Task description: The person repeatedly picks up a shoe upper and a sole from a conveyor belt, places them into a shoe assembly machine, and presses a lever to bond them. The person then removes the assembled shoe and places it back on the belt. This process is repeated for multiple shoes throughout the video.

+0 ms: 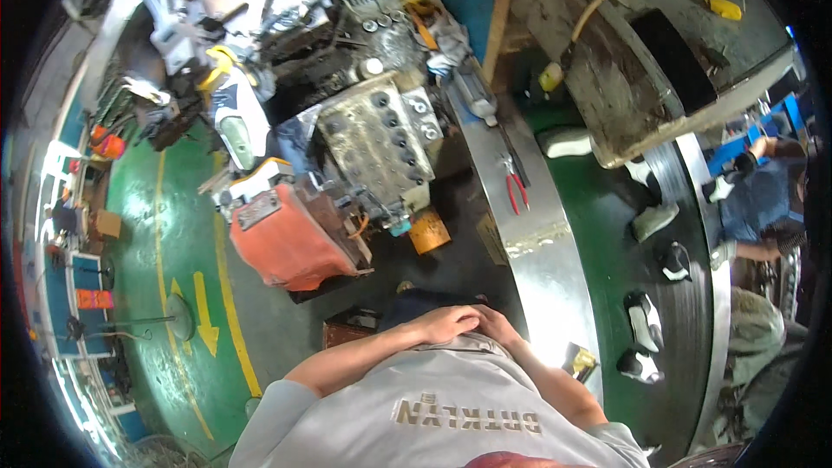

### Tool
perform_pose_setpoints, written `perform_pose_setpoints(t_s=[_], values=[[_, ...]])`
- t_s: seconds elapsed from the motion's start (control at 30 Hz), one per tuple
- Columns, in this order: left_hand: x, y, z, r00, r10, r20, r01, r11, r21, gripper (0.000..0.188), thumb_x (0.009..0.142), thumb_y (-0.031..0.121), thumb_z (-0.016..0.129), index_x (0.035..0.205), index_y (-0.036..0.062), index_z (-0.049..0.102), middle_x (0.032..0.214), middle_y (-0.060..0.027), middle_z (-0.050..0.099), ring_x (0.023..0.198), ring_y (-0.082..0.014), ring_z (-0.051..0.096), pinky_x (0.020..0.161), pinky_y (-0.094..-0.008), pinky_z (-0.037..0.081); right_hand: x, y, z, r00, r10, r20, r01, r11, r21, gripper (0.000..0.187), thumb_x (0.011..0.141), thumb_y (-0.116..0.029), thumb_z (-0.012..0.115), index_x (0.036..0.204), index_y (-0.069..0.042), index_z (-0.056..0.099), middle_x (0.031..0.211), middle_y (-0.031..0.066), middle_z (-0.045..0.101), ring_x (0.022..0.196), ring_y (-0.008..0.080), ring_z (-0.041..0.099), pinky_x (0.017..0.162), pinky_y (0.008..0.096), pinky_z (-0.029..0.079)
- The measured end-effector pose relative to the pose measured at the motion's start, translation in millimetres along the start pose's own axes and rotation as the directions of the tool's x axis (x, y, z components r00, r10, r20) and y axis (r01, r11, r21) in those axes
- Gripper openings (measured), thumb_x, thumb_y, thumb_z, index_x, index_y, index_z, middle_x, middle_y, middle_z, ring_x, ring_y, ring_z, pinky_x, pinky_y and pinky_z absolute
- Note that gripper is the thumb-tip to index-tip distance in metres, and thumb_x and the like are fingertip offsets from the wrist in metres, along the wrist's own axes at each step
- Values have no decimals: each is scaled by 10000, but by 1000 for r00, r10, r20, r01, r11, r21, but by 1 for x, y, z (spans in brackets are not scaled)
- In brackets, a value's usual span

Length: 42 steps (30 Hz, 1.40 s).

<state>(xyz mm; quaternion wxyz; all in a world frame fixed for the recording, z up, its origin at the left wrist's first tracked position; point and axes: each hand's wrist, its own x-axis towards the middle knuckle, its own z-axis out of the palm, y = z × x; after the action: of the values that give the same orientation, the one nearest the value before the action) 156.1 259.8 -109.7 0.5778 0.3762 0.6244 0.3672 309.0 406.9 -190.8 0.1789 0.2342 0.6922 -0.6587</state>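
Observation:
My left hand (pixel 445 323) rests against my right hand (pixel 496 326) in front of my waist. Their fingers are folded together, and no object shows in them; the fingers of the right hand are partly hidden. Beyond them stands a machine with an orange cover (pixel 290 240) and a greasy metal block (pixel 368 134) with a row of dark round holes. A white-and-black shoe (pixel 238 121) sits at the machine's left side, apart from both hands. Red-handled pliers (pixel 516 188) lie on the metal ledge (pixel 544 273) to the right.
Several white-and-black shoes (pixel 643 321) stand along a dark conveyor (pixel 680 295) at the right, with a co-worker (pixel 758 199) beyond it. A yellow canister (pixel 429 231) is under the machine. At left, a pole stand's round base (pixel 179 318) stands on the green floor (pixel 186 234).

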Motion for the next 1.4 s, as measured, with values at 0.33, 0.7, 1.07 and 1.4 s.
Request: perform_pose_setpoints(t_s=[0.33, 0.7, 1.07, 1.4], values=[[-16, -17, -5, 1000, 14, 8, -14, 999, -30, 395, 993, 330, 496, 1165, -12, 595, 1160, -182, 628, 1099, -293, 591, 930, -363, 451, 6, -22, 26, 999, 46, -8, -46, 997, -65, 326, 972, -250, 536, 1219, -46, 594, 1141, 126, 662, 1061, 235, 633, 901, 351, 496], [-5, -7, -19, 1000, -20, -22, 21, 999, 37, 402, 1003, 337, 494, 1218, 5, 569, 1212, -175, 609, 1150, -285, 576, 964, -361, 438, 5, -18, 12, 987, -144, -74, 108, 925, -363, 311, 996, -203, 438, 1209, -50, 605, 1196, 149, 623, 1086, 327, 620, 917, 371, 500], [9, -5, -10, 999, -32, -4, 32, 999, 8, 355, 985, 290, 544, 1173, -5, 602, 1135, -156, 653, 1057, -233, 620, 912, -338, 470, -4, -19, 7, 968, 68, -243, -91, 992, -86, 325, 991, -246, 486, 1201, -35, 615, 1179, 167, 642, 1098, 309, 624, 926, 372, 498], [14, 12, 10, 983, -168, 76, 173, 983, -58, 307, 997, 285, 544, 1101, 3, 607, 1006, -56, 639, 935, -124, 571, 840, -289, 466, -19, -4, 19, 957, -62, -284, 51, 998, -44, 319, 974, -273, 512, 1141, -28, 629, 1095, 208, 667, 1017, 367, 649, 859, 410, 521]])
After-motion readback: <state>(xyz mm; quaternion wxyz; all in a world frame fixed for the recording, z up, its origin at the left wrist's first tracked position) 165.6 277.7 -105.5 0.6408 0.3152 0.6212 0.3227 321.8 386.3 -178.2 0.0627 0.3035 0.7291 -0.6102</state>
